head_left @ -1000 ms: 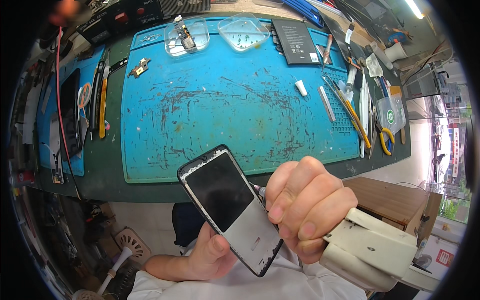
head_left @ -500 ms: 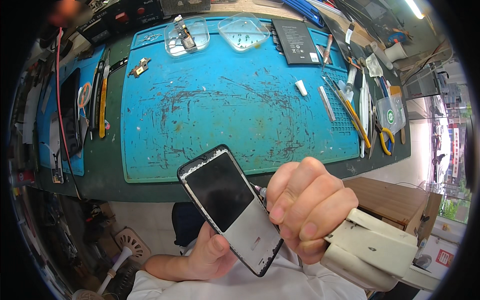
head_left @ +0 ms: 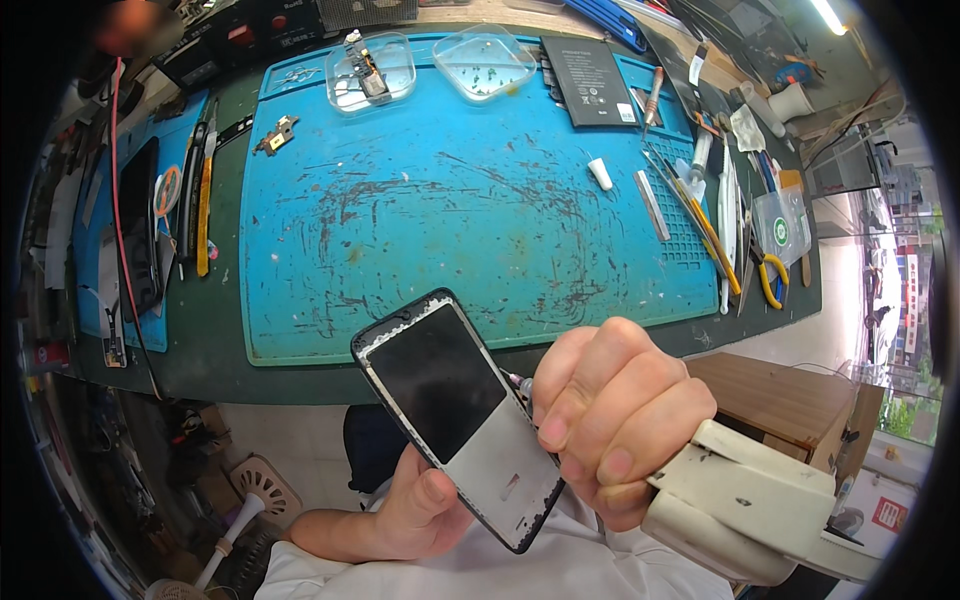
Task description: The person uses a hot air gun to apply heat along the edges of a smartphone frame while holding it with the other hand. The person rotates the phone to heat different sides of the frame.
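Scarred blue mat (head_left: 430,220) tops a dark green bench (head_left: 215,345). On the mat's near side, fingers of the left hand (head_left: 425,505) hold a black-framed phone panel (head_left: 455,420) by its edge; the right hand (head_left: 622,420) curls tight on a slim tool (head_left: 522,384), mostly hidden. Wooden cabinet (head_left: 790,400) stands right of the mat; clear trays (head_left: 400,92) sit at its far edge. Both grips match half a second earlier.

Tube light (head_left: 827,17) upper right; window (head_left: 905,310) glaring; edges bowed, rim black.
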A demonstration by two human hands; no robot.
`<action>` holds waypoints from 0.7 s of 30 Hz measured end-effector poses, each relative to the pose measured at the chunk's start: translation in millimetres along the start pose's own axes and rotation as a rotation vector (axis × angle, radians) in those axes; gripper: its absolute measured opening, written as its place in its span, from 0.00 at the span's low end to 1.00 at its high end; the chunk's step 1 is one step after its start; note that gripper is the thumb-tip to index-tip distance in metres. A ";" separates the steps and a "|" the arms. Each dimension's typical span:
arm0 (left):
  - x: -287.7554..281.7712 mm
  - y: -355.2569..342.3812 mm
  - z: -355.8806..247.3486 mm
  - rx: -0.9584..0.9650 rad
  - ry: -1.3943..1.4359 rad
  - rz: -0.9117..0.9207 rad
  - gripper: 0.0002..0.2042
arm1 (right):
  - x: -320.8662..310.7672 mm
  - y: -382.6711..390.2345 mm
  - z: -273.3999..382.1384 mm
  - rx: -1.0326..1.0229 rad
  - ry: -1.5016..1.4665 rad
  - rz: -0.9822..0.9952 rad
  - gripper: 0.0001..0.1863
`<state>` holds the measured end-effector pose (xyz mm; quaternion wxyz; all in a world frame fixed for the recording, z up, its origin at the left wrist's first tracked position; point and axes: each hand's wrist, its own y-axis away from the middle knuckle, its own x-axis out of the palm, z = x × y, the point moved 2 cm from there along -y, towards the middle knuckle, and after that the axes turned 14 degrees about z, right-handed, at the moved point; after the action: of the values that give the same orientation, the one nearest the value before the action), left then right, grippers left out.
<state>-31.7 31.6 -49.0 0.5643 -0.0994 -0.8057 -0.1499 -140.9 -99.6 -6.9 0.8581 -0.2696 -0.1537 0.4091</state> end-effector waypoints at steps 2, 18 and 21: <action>5.1 0.7 -3.9 -0.020 -0.015 -0.022 0.46 | -0.2 0.1 0.8 0.007 0.000 0.004 0.09; 5.6 3.7 -0.7 -0.002 0.012 -0.066 0.46 | -1.0 2.0 -0.4 -0.032 0.032 0.046 0.09; 6.0 3.2 -0.9 -0.003 0.008 -0.068 0.46 | -1.0 1.9 0.9 -0.024 0.036 0.047 0.09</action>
<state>-31.9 34.2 -42.6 0.5620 -0.0722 -0.8061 -0.1709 -143.1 -99.2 -7.3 0.8477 -0.2907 -0.1367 0.4222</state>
